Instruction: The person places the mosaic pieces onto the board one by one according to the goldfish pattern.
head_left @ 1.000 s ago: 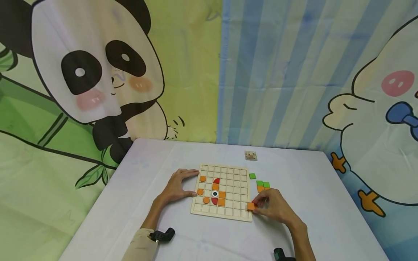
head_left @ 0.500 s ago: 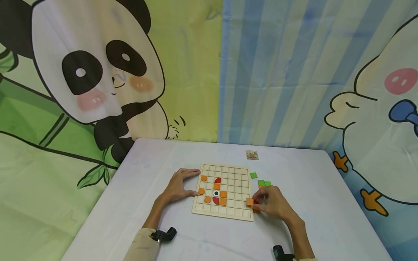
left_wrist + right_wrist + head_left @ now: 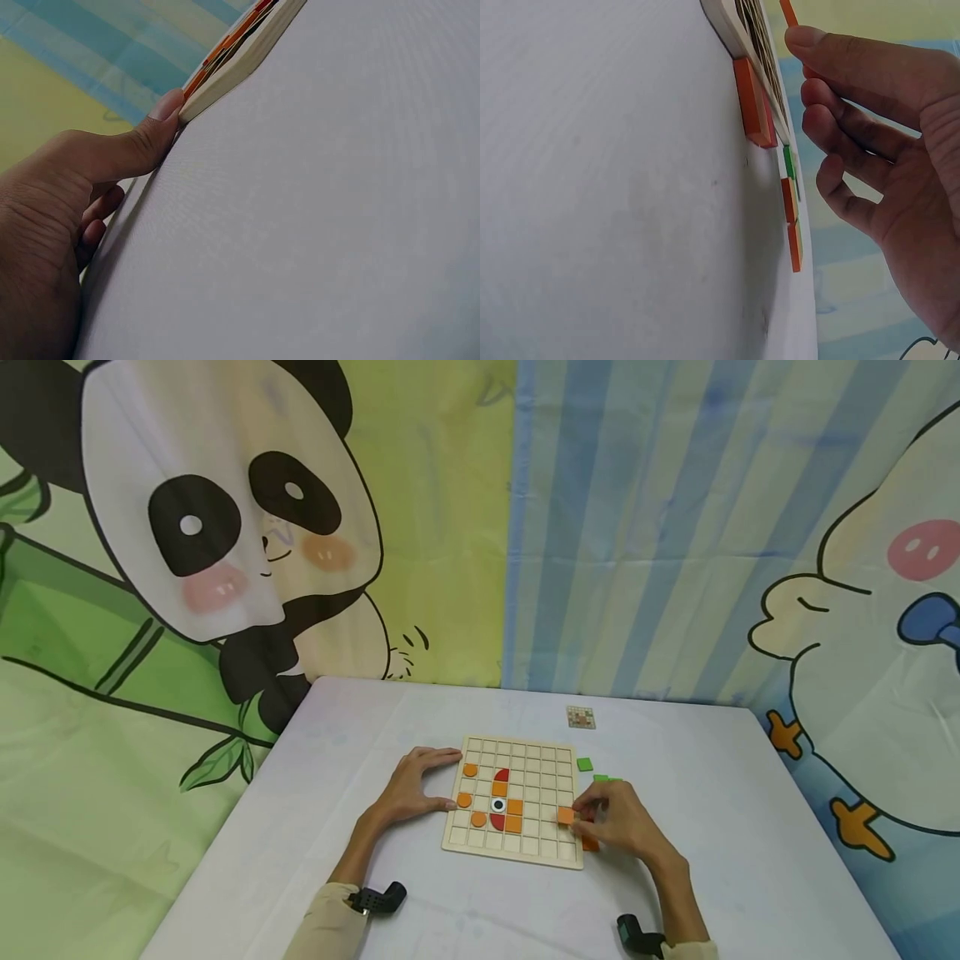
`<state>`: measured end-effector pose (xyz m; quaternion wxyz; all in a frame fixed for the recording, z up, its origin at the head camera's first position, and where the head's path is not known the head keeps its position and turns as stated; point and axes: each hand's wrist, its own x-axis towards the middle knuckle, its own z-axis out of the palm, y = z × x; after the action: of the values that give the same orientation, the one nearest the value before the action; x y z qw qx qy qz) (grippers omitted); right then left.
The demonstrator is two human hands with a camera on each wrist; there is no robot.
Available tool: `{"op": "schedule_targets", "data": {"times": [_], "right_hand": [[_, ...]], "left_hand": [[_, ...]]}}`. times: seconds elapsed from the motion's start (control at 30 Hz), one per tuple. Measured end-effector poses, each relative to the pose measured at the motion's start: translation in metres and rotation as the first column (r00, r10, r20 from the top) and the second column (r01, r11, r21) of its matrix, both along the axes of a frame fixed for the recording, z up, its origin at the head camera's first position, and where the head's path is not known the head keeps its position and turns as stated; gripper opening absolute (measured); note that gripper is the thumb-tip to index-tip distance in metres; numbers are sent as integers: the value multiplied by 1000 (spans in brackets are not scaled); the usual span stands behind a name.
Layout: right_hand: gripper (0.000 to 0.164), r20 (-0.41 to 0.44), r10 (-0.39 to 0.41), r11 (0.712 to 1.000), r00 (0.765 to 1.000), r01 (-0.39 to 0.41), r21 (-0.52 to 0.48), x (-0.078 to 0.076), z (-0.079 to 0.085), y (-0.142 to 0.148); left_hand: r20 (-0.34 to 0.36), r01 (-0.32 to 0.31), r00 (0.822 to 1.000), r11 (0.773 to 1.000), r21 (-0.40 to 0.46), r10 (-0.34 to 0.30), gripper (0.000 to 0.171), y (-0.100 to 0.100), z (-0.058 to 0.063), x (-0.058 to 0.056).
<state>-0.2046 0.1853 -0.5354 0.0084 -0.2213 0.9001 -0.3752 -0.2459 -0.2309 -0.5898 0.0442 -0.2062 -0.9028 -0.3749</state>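
My right hand point(image 3: 621, 822) pinches an orange square tile point(image 3: 566, 816) between thumb and fingertips, over the right columns of the wooden grid board point(image 3: 551, 853). In the right wrist view this tile point(image 3: 788, 12) shows edge-on, raised off the table. My left hand point(image 3: 405, 789) lies against the board's left edge, fingers extended and thumb point(image 3: 161, 112) touching its corner side. On the board's left half sit several orange round pieces point(image 3: 478, 819), orange squares point(image 3: 513, 807), red quarter-round pieces point(image 3: 502, 774) and a white disc with a black centre point(image 3: 498, 806).
Just beyond the board's right edge lie orange and red pieces point(image 3: 748, 101). Green tiles point(image 3: 584, 764) sit farther back, some partly hidden by my right hand. A small patterned card point(image 3: 581, 717) lies near the table's back. Printed curtains point(image 3: 637, 527) stand behind the white table.
My right hand has moved left and slightly away from me, bringing the orange square tile from the board's right edge over its grid. The left hand stays at the board's left edge.
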Motion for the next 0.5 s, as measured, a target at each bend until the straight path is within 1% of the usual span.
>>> {"op": "schedule_targets", "data": {"times": [0.3, 0.5], "right_hand": [[19, 8, 5, 1000, 1000, -5, -18, -7, 1, -9], [19, 1, 22, 1000, 1000, -22, -21, -10, -1, -11]], "left_hand": [[17, -6, 1000, 1000, 3, 6, 88, 0, 1, 0], [32, -9, 999, 1000, 1, 9, 88, 1, 2, 0]]}}
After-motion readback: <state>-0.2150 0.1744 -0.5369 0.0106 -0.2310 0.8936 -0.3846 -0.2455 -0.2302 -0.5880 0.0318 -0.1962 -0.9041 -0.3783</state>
